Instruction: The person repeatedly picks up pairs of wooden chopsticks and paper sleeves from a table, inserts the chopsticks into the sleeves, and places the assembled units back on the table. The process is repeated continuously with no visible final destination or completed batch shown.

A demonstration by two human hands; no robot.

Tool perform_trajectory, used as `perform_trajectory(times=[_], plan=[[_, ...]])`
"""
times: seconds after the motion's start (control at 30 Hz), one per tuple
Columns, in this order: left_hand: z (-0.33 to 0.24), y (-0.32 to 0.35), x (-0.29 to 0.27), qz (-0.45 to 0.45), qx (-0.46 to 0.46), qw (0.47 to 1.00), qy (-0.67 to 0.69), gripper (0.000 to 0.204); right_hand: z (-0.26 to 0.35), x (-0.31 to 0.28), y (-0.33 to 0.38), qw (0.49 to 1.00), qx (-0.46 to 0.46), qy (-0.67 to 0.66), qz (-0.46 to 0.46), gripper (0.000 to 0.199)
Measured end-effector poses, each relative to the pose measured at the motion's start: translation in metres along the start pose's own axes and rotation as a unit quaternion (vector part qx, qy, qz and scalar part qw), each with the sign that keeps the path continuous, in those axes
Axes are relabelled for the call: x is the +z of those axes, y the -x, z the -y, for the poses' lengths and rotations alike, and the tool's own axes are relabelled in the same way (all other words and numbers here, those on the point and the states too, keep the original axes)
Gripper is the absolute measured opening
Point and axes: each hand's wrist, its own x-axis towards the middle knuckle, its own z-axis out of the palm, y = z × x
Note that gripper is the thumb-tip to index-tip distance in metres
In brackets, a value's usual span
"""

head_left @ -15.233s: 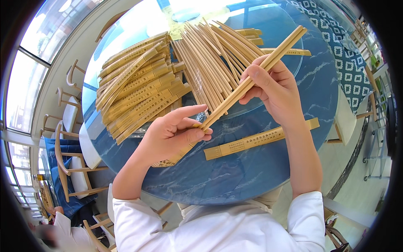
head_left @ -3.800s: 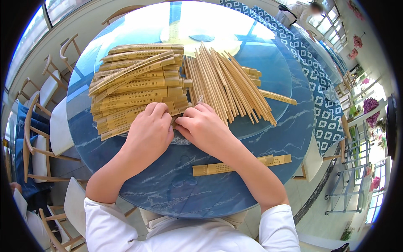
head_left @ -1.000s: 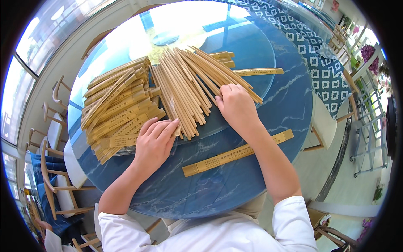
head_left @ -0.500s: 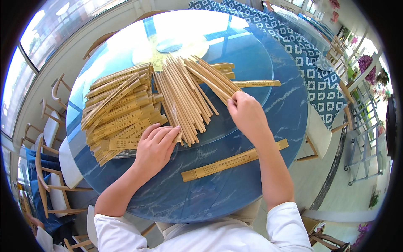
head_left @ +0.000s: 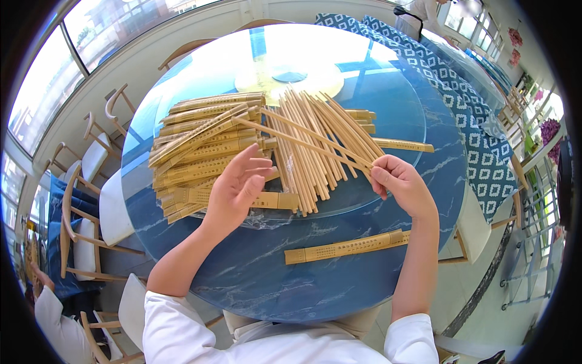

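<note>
My right hand (head_left: 400, 184) pinches a pair of wooden chopsticks (head_left: 301, 142) by their near ends. Their far ends point left, spread slightly, above a heap of loose chopsticks (head_left: 303, 176) on the round table. My left hand (head_left: 235, 189) is raised with its palm turned inward, fingers apart and holding nothing. It hovers beside a thick pile of printed brown paper chopstick sleeves (head_left: 203, 147). Nearer me lies a paper sleeve (head_left: 333, 247) on the table, its right end partly hidden by my right forearm.
A glass turntable (head_left: 418, 112) tops the blue marbled table (head_left: 254, 273). Another sleeve (head_left: 409, 145) sticks out right of the heap. Wooden chairs (head_left: 76, 224) line the left. Blue patterned cloth (head_left: 470, 127) hangs at the right; another person (head_left: 424, 13) is at the far right.
My right hand has moved nearer me and now holds only two chopsticks; the bunch it held rests on the heap. My left hand has lifted off the chopsticks and opened. The view has shifted.
</note>
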Motion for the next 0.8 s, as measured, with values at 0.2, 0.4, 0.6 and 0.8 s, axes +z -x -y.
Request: perform_trajectory(times=[0.2, 0.4, 0.6, 0.8], plan=[[-0.004, -0.009, -0.021, -0.075, -0.062, 0.989, 0.108, 0.041, -0.001, 0.023, 0.001, 0.998, 0.024, 0.044, 0.045, 0.013], [-0.011, -0.002, -0.03, -0.08, 0.106, 0.985, 0.112, 0.032, -0.014, 0.017, -0.016, 0.981, -0.078, -0.068, -0.164, 0.023], [-0.017, 0.008, -0.005, -0.015, 0.123, 0.992, 0.014, 0.032, -0.014, 0.08, -0.009, 0.969, -0.005, -0.248, -0.013, 0.011], [-0.005, 0.024, 0.021, 0.137, 0.055, 0.983, -0.11, 0.041, -0.029, 0.127, 0.006, 0.962, 0.046, -0.25, 0.097, 0.02]])
